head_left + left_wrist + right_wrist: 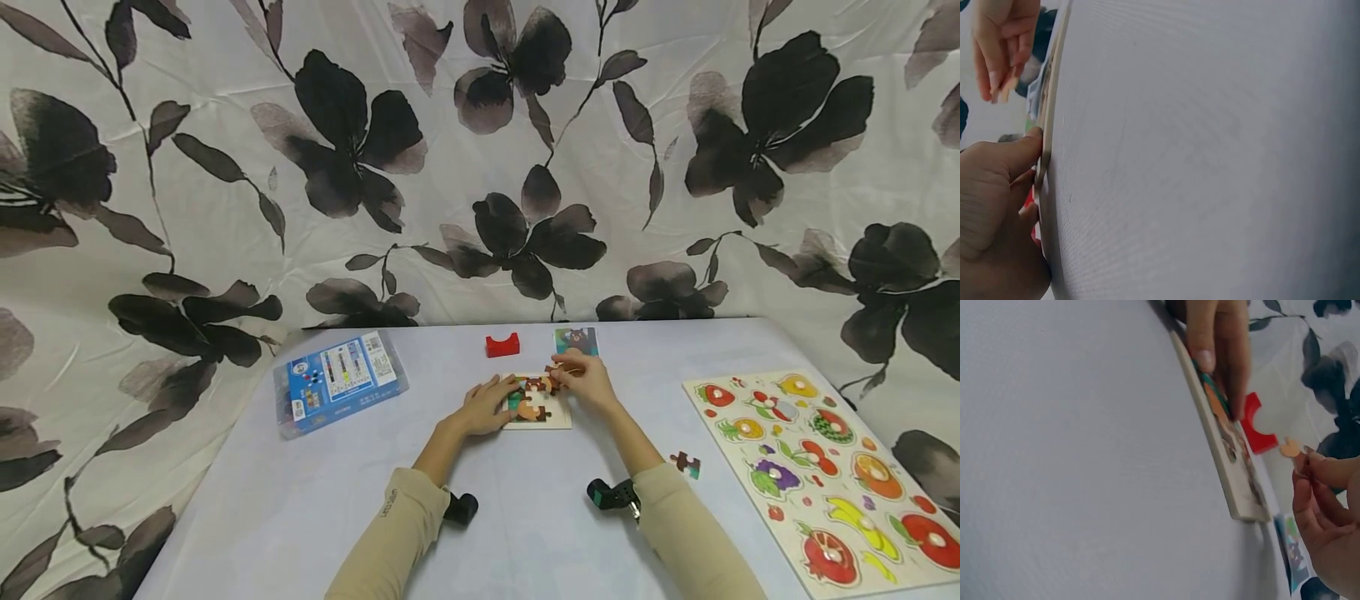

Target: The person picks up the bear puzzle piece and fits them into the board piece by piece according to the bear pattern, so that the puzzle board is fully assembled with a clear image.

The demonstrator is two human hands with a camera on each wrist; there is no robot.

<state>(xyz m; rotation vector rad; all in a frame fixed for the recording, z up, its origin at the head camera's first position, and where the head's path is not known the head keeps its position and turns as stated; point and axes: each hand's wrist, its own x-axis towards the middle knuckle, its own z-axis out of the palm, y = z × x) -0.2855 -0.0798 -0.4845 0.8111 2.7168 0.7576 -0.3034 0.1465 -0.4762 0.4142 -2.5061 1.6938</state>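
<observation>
A small wooden jigsaw board (558,423) with several brown, orange and green pieces in its frame lies on the table. My left hand (483,407) rests on its left end, fingers laid over the top and the thumb (1030,145) at the near edge. Just above the board's far right corner, my right hand (588,382) pinches a brown-and-orange jigsaw piece (1290,449) between thumb and fingertips. Behind that hand lies a picture card (576,339) showing a bear, partly covered by the hand. Another jigsaw piece (686,464) lies loose beside the right forearm.
A red curved block (502,345) stands behind the board. At the back left lies a clear-and-blue plastic box (341,379) with labels. A large fruit puzzle board (759,500) takes up the right side. Patterned cloth (435,250) hangs behind the table.
</observation>
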